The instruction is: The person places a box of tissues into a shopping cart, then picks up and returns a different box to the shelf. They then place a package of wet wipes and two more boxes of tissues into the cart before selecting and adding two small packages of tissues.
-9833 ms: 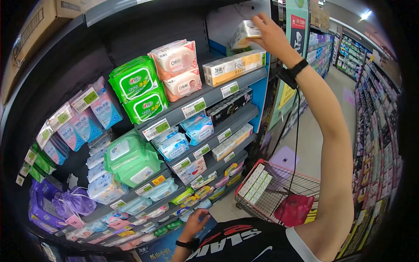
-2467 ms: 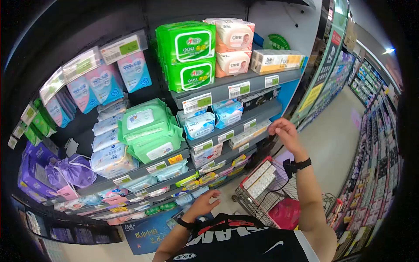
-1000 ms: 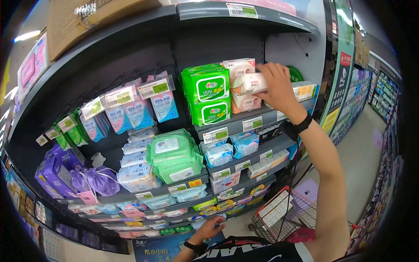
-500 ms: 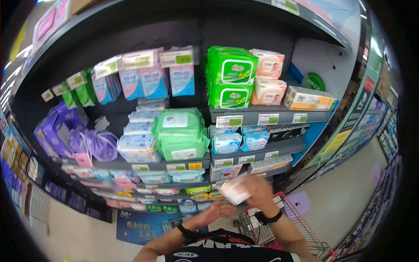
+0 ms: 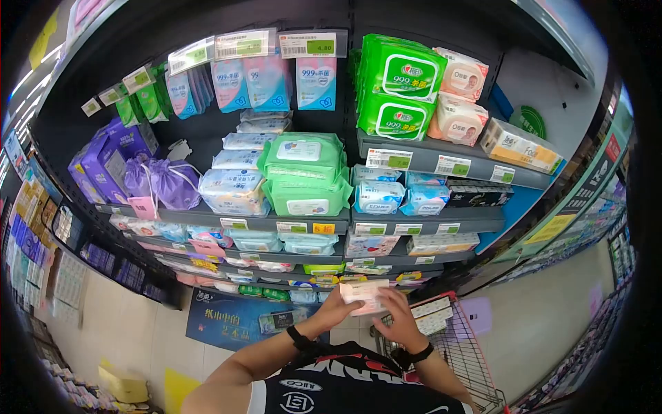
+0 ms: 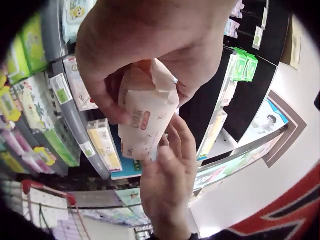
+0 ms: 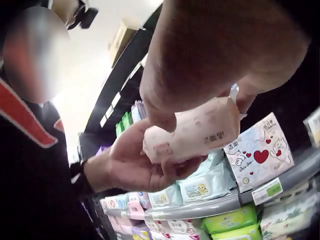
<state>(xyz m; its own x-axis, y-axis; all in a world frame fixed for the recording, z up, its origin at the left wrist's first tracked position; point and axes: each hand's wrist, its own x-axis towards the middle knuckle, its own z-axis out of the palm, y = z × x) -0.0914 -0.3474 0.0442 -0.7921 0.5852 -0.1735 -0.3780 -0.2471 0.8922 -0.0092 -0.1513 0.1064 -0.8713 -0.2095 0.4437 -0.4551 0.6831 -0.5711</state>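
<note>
A small pale pink pack of wipes [image 5: 365, 297] is held in front of the chest, low before the shelves. My left hand [image 5: 334, 310] grips its left end, and my right hand [image 5: 402, 319] holds the right end. In the left wrist view the pack [image 6: 150, 117] shows printed writing and a folded, crimped end under the left fingers. From the right wrist view, the left palm and fingers support the pack [image 7: 195, 131] from below while the right thumb lies on top. Two larger pink wipes packs [image 5: 460, 123] stand stacked on the upper shelf.
Green wipes packs [image 5: 402, 121] and a long tissue box [image 5: 520, 146] share the upper shelf. Light green packs [image 5: 307, 196] and purple drawstring bags [image 5: 162, 181] sit left. A wire shopping cart [image 5: 469, 352] holding white boxes stands at the right.
The right hand has brought the pink pack down from beside the upper-shelf pink packs to chest height. The left hand has come up to it, and both hands now hold it.
</note>
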